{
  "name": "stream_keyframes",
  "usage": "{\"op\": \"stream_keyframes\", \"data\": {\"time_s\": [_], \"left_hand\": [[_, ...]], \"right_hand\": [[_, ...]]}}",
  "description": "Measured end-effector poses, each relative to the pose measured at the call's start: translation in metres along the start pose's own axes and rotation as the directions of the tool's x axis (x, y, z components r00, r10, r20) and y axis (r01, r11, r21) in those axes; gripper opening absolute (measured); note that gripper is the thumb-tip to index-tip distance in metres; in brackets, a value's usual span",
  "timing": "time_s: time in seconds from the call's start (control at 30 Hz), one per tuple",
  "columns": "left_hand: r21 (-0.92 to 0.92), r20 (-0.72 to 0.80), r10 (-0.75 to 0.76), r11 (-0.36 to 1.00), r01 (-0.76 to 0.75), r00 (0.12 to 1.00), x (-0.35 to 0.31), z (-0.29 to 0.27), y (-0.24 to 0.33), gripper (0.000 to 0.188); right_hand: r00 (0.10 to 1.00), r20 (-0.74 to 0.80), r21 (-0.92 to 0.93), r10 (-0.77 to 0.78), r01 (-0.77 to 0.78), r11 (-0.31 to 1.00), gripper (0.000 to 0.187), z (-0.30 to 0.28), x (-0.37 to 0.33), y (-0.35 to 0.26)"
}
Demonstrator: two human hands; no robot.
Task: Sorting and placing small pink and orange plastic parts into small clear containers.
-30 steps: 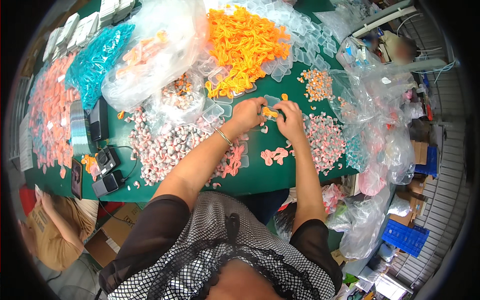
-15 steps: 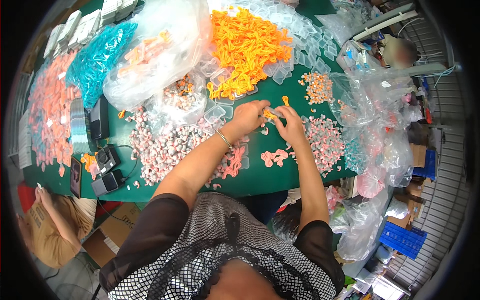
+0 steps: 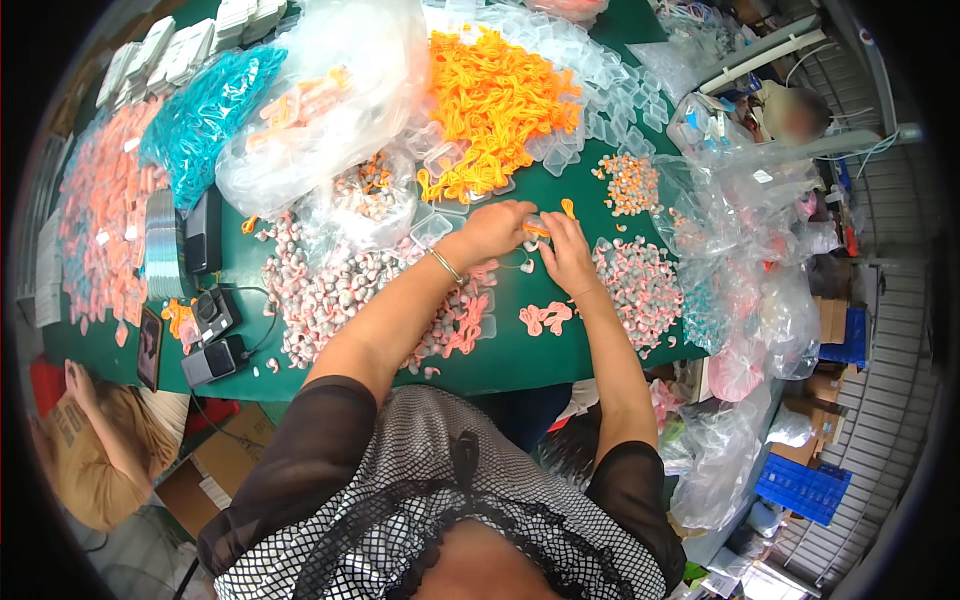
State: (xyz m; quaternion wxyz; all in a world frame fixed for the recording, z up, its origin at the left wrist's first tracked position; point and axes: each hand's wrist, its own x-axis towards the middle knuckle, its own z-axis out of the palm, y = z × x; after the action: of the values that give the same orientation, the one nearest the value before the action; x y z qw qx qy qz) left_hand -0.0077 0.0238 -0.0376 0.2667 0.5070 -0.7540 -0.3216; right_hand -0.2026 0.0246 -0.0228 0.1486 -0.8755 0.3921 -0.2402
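I can read no words or numbers for certain from where I stand. Down to my left, dark lettering crosses the chest of a seated person's tan shirt [image 3: 95, 465], and the brown cardboard box [image 3: 235, 452] beside it bears dark print and a white label [image 3: 214, 491]. Small white tags [image 3: 131, 145] lie among the coral packets [image 3: 100, 200]; a white sticker [image 3: 763, 176] on the clear plastic bags [image 3: 735, 215] to my right may carry print, too small to tell.
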Motion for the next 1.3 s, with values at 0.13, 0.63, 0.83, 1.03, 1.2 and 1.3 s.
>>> {"op": "stream_keyframes", "data": {"time_s": [0.13, 0.63, 0.83, 1.03, 1.2, 1.3], "left_hand": [[0.017, 0.045, 0.051, 0.999, -0.052, 0.998, 0.0, -0.006, 0.0, 0.042], [0.023, 0.035, 0.091, 0.995, -0.092, 0.995, 0.001, -0.005, -0.007, 0.044], [0.002, 0.059, 0.053, 0.999, -0.053, 0.997, -0.002, -0.015, 0.004, 0.035], [-0.052, -0.057, 0.161, 0.985, -0.164, 0.985, -0.019, -0.046, 0.025, 0.026], [-0.004, -0.193, 0.121, 0.992, -0.124, 0.974, -0.05, -0.087, 0.044, 0.022], [0.094, -0.475, 0.169, 0.986, -0.141, 0.864, -0.061, -0.119, 0.036, 0.02]], "right_hand": [[0.999, -0.028, 0.003, -0.028, 0.029, 1.0, 0.051, 0.001, -0.001, 0.004], [1.0, -0.01, 0.017, -0.015, 0.016, 1.0, 0.046, 0.001, 0.005, 0.008], [1.0, -0.029, 0.079, -0.002, 0.004, 0.997, 0.042, -0.006, 0.006, 0.0], [0.998, -0.02, 0.223, 0.052, -0.047, 0.974, 0.027, -0.032, 0.021, -0.039], [0.992, 0.12, 0.496, 0.032, -0.088, 0.864, 0.024, -0.041, 0.049, -0.066], [0.974, 0.007, 0.588, 0.225, -0.186, 0.787, 0.029, -0.016, 0.068, -0.019]]}}
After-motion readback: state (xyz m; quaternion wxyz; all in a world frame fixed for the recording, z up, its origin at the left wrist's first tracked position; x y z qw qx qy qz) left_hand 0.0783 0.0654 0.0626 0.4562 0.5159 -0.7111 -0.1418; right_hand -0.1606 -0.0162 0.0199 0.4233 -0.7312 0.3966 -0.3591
